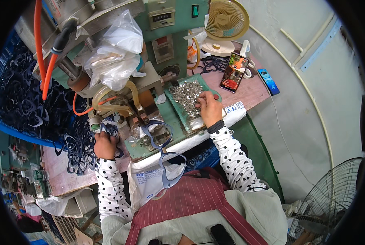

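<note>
At the machine's left side, my left hand (105,147) has its fingers curled on dark blue plastic glasses frames (79,148) heaped on the table. My right hand (211,108) reaches into a green tray (213,93) of small shiny metal pieces (187,96). Its fingers are drawn together in a pinch; what sits between the fingertips is too small to make out. Between my hands, one blue-grey glasses front (172,168) without lenses hangs tilted at the machine's clamp (140,121), its lower rim over my apron. Neither hand touches it.
A green machine (149,32) with orange hoses and clear plastic bags stands in front. A blue basket (23,136) of frames is at left. A desk fan (227,20), a lit phone (234,72) and a blue phone-like object (268,81) are at right. A floor fan (329,200) stands lower right.
</note>
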The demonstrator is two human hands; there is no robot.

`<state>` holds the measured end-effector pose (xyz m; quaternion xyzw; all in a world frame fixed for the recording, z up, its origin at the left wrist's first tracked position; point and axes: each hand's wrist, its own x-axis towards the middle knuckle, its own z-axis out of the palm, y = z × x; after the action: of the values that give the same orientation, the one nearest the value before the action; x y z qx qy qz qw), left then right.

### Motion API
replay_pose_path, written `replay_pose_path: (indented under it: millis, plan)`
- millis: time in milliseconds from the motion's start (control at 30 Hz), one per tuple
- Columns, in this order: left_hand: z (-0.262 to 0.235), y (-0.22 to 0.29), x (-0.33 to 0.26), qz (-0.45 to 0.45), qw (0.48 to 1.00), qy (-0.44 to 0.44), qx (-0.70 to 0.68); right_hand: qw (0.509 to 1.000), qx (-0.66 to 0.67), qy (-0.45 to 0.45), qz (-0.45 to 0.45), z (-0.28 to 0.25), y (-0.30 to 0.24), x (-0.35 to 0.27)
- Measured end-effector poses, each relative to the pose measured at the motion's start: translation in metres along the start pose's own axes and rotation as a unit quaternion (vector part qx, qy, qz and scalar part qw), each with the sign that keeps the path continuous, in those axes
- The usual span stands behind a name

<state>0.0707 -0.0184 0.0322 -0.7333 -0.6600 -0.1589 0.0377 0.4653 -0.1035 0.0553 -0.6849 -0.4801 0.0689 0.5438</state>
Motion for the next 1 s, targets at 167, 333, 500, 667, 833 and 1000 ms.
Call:
replay_pose_path:
  millis: [167,333,500,667,833,1000]
  plan:
    - [-0.05,0.014,-0.016,0.056,0.974,0.177,-0.13,0.99,-0.065,0.015,-0.125,-0.005,-0.033,0.006]
    - [-0.083,0.045,-0.021,-0.034,0.948,0.225,-0.222,0.98,-0.068,0.004,-0.185,-0.004,-0.041,0.009]
    - [-0.082,0.048,-0.04,-0.085,0.894,0.232,-0.374,0.988,-0.011,-0.038,-0.151,0.008,-0.04,0.001]
    - [-0.094,0.078,-0.043,0.162,0.843,0.283,-0.427,0.951,0.276,-0.118,0.07,0.015,-0.097,0.0]
    - [-0.145,0.119,-0.035,0.233,0.842,0.249,-0.418,0.971,0.219,-0.085,-0.051,0.011,-0.133,-0.011]
    - [-0.155,0.132,-0.017,0.102,0.819,0.212,-0.523,0.975,0.2,-0.074,-0.06,0.016,-0.139,-0.03]
